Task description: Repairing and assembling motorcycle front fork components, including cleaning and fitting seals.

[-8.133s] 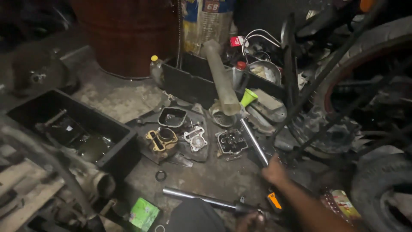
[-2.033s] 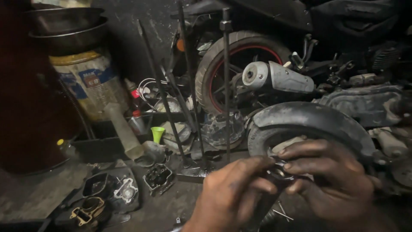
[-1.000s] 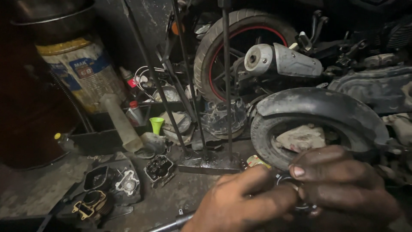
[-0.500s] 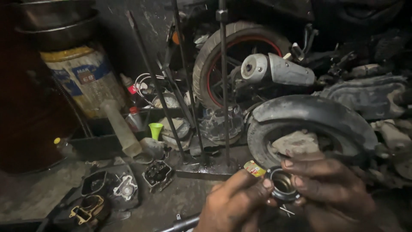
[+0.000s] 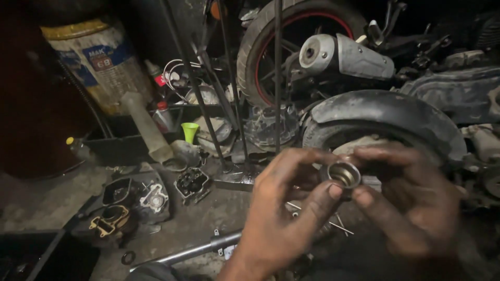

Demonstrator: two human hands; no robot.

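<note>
dark workshop floor [image 5: 219, 213], greasy concrete, carrying everything. big scooter tyre [image 5: 385, 117] at right edge behind the hands, red-rimmed wheel [image 5: 291, 47] and silver exhaust [image 5: 346, 54] at far top. dented paint drum [image 5: 99, 62] at far left corner, black tray [image 5: 117, 140] beside it, green funnel [image 5: 189, 131] just right of the tray. engine parts [image 5: 146, 200] scattered at left centre, steel tube [image 5: 192, 251] lying along near edge.

left hand [image 5: 284, 213] low centre, thumb and forefinger pinching the rim of small metal ring piece [image 5: 344, 174]. right hand [image 5: 416, 203] just right, fingers curled round and pinching the same piece from the other side. ring piece held in air between both hands, above floor, in front of tyre, open mouth tilted toward camera.

judgement: looks like inspecting or fitting the piece. best done with firm fingertip grip on rim only, bore kept facing up to the light, slow turning, grit kept out, piece kept low over floor in case of slip.
</note>
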